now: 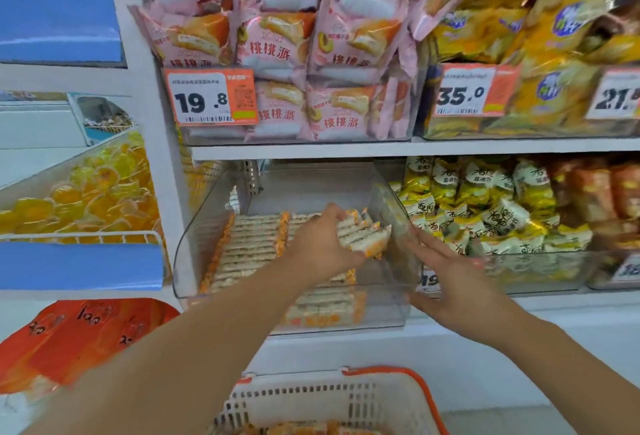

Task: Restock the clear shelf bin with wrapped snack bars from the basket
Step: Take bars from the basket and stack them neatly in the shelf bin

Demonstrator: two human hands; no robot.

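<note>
The clear shelf bin point(194, 261) sits on the lower shelf and holds rows of wrapped snack bars point(249, 244) with orange ends. My left hand point(322, 247) reaches into the bin and grips a stack of snack bars point(363, 233) above the right-hand row. My right hand point(453, 282) is at the bin's right wall with its fingers straight, holding nothing. The white basket point(332, 400) with an orange rim is at the bottom of the view, and a few more bars show inside it.
Pink pastry bags point(287, 50) fill the bin above, behind a 19.8 price tag point(211, 97). Yellow-green snack packs point(485, 206) fill the bin to the right. Yellow candies point(86, 192) lie in a bin to the left. Orange packets point(83, 334) are at the lower left.
</note>
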